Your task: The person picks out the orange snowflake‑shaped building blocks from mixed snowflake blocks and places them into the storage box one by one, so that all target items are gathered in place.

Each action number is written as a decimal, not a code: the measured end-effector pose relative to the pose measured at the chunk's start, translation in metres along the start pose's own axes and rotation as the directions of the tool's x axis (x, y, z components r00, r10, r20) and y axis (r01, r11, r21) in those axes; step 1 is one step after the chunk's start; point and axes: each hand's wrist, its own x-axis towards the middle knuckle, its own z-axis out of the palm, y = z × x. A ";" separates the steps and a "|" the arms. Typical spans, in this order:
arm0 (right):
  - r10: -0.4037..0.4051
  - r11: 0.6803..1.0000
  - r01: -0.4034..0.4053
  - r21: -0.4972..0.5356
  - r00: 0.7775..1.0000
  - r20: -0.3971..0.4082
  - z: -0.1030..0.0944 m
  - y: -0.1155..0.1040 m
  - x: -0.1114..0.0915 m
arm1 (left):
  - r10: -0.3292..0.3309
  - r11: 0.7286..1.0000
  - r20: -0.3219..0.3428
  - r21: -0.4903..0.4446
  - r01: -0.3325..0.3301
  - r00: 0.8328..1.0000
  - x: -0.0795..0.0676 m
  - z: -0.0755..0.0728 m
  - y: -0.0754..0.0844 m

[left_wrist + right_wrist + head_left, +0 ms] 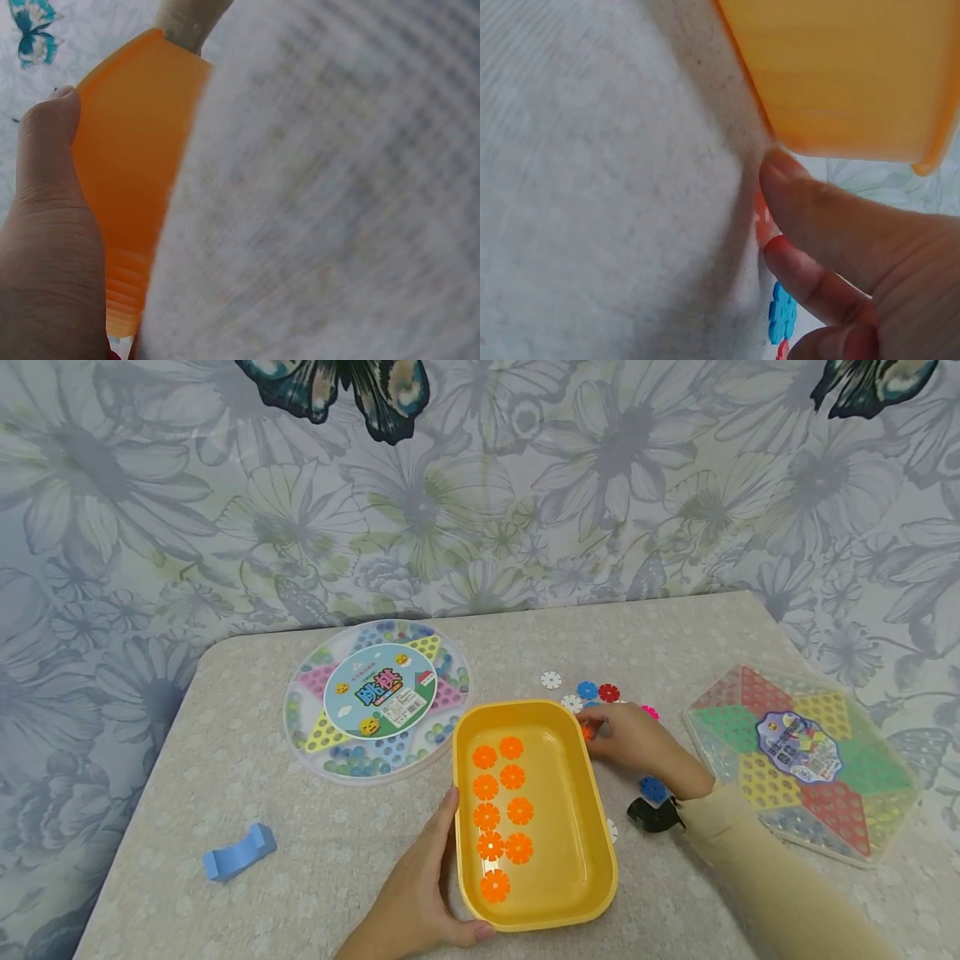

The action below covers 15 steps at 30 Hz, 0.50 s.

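A yellow tray [558, 860] sits at the front middle of the table, with several orange snowflake discs [486, 787] lying in two columns along its left half. My left hand [420, 885] grips the tray's near left corner, fingers along the left side and thumb at the front edge. In the left wrist view the thumb [52, 142] lies against the tray's orange-looking wall [139, 150]. Beside the tray's far right corner, my right hand [637, 739] pinches an orange snowflake disc [587, 732]. The right wrist view shows this disc [762, 217] between thumb and forefinger, partly hidden.
Loose white [551, 680], blue [587, 691] and red discs [609, 692] lie beyond the right hand. A blue disc [653, 789] is near the right wrist. A round Chinese checkers box [450, 653] stands back left, a hexagonal one [802, 810] right, a curved blue block [240, 853] front left.
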 end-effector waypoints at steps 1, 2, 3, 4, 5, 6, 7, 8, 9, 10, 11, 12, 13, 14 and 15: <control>0.010 1.000 -0.010 0.002 1.000 0.004 0.000 0.000 0.000 | -0.001 1.000 0.001 -0.002 0.001 1.000 0.000 0.000 0.000; 0.020 1.000 -0.020 0.001 1.000 0.009 0.000 0.000 -0.001 | -0.002 1.000 0.001 -0.002 0.002 1.000 0.000 0.000 0.000; 0.022 1.000 -0.022 -0.005 1.000 0.012 0.001 0.000 -0.001 | -0.003 1.000 0.001 -0.002 0.003 1.000 -0.001 0.000 0.000; 0.024 1.000 -0.024 -0.014 1.000 0.013 0.001 0.001 -0.001 | -0.004 1.000 0.003 -0.002 0.004 1.000 -0.001 0.000 0.000; 0.021 0.999 -0.020 -0.025 1.000 0.010 0.001 0.000 -0.001 | -0.005 1.000 0.003 -0.003 0.005 1.000 -0.001 0.000 0.000; 0.020 0.999 -0.020 -0.036 1.000 0.007 0.001 0.000 -0.002 | -0.006 1.000 0.004 -0.003 0.006 1.000 -0.001 0.000 0.000; 0.021 0.998 -0.021 -0.051 1.000 0.005 0.001 0.000 -0.003 | -0.007 1.000 0.005 -0.003 0.007 1.000 0.000 0.000 0.000; 0.025 0.998 -0.025 -0.061 1.000 -0.002 0.000 0.000 -0.004 | -0.008 1.000 0.005 -0.003 0.008 1.000 0.000 0.000 0.000; 0.030 0.997 -0.031 -0.073 0.999 -0.012 -0.001 0.000 -0.006 | -0.009 1.000 0.005 -0.003 0.009 1.000 0.000 0.000 0.000; 0.045 0.996 -0.047 -0.080 0.999 -0.025 -0.002 0.000 -0.008 | -0.012 1.000 0.006 -0.004 0.012 1.000 0.000 0.000 0.000; 0.065 0.994 -0.068 -0.083 0.997 -0.041 -0.004 -0.001 -0.011 | -0.010 1.000 0.005 -0.005 0.010 1.000 0.000 0.000 0.000; 0.085 0.992 -0.089 -0.083 0.995 -0.060 -0.006 -0.001 -0.014 | -0.008 1.000 0.003 -0.003 0.008 1.000 0.000 0.000 0.000; 0.098 0.991 -0.105 -0.084 0.992 -0.080 -0.008 -0.002 -0.017 | -0.007 1.000 0.002 -0.002 0.007 1.000 0.000 0.000 0.000; 0.107 0.990 -0.116 -0.077 0.989 -0.104 -0.010 -0.002 -0.021 | -0.006 1.000 0.001 -0.001 0.006 1.000 0.000 0.000 0.000; 0.116 0.989 -0.126 -0.073 0.985 -0.126 -0.012 -0.003 -0.024 | -0.005 1.000 0.001 0.000 0.005 1.000 0.000 0.000 0.000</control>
